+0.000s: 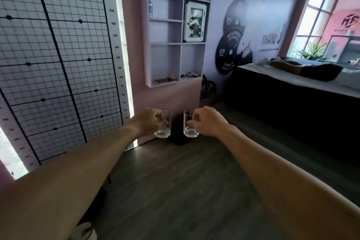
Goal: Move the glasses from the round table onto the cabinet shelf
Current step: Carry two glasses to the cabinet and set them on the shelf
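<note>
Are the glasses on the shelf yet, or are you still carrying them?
Not yet. Done: both glasses are picked up; no round table shows in this view. In hand: the left hand holds the left glass and the right hand holds the right glass, both upright and out in front. Left to do: walk to the wall cabinet ahead and set them on a shelf. No glasses show there yet.

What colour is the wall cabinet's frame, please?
Pale lilac-white cabinet, seen in the head view.
</note>
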Demonstrator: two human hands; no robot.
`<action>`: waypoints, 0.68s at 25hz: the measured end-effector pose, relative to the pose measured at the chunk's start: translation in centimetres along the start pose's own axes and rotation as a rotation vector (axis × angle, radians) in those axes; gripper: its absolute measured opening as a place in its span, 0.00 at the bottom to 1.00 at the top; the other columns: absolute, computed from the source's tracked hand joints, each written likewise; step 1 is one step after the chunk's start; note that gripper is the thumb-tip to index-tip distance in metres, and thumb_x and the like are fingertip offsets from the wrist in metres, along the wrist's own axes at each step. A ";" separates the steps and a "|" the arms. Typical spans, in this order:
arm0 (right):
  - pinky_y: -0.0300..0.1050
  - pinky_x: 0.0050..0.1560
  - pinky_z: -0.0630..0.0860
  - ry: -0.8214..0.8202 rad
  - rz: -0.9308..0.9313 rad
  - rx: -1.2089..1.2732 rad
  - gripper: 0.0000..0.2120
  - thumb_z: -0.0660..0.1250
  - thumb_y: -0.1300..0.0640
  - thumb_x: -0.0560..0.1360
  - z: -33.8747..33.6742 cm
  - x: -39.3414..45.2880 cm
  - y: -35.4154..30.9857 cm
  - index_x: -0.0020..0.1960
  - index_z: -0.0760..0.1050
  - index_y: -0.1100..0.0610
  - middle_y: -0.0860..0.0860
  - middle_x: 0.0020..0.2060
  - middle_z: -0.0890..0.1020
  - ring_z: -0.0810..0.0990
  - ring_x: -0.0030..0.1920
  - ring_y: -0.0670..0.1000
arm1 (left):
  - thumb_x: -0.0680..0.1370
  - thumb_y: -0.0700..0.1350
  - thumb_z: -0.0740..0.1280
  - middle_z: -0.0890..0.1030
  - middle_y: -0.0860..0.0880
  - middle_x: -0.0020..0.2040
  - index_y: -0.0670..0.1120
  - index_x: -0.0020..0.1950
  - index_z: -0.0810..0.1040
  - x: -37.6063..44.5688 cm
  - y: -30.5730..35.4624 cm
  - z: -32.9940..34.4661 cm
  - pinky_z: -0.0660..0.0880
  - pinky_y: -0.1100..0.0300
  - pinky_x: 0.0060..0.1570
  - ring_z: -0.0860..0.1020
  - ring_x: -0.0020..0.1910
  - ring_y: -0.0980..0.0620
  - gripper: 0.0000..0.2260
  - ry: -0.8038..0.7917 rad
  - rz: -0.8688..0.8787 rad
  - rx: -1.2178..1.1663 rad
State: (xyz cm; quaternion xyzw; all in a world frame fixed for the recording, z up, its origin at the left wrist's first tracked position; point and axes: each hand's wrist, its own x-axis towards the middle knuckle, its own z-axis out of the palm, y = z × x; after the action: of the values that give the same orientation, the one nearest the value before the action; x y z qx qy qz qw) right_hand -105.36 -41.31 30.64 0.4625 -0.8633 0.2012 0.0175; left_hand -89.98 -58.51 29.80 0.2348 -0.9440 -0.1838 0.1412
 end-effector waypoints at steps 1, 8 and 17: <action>0.48 0.48 0.77 0.008 0.016 0.003 0.12 0.71 0.44 0.73 0.0 1.0 0.0 0.47 0.82 0.52 0.52 0.48 0.82 0.81 0.49 0.55 | 0.76 0.53 0.70 0.81 0.48 0.45 0.44 0.49 0.81 1.5 -0.2 -0.3 0.71 0.58 0.43 0.79 0.45 0.48 0.12 0.004 0.024 -0.004; 0.49 0.50 0.78 0.044 0.066 0.004 0.12 0.71 0.45 0.73 0.4 7.7 1.8 0.48 0.83 0.53 0.53 0.49 0.83 0.81 0.50 0.55 | 0.75 0.51 0.71 0.78 0.50 0.39 0.45 0.46 0.81 10.3 -1.4 -0.1 0.70 0.58 0.41 0.77 0.42 0.48 0.10 0.028 0.095 0.003; 0.45 0.45 0.74 0.005 0.052 0.018 0.10 0.70 0.47 0.74 0.8 19.5 9.2 0.43 0.81 0.54 0.54 0.46 0.84 0.81 0.48 0.56 | 0.74 0.54 0.71 0.84 0.46 0.46 0.46 0.47 0.83 23.6 -1.7 3.0 0.77 0.53 0.49 0.80 0.47 0.46 0.12 0.090 0.072 0.021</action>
State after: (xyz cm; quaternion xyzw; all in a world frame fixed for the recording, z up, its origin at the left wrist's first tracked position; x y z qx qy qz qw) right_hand -123.84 -52.52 31.03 0.4397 -0.8731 0.2106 0.0100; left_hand -110.45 -70.71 30.69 0.2102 -0.9464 -0.1579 0.1876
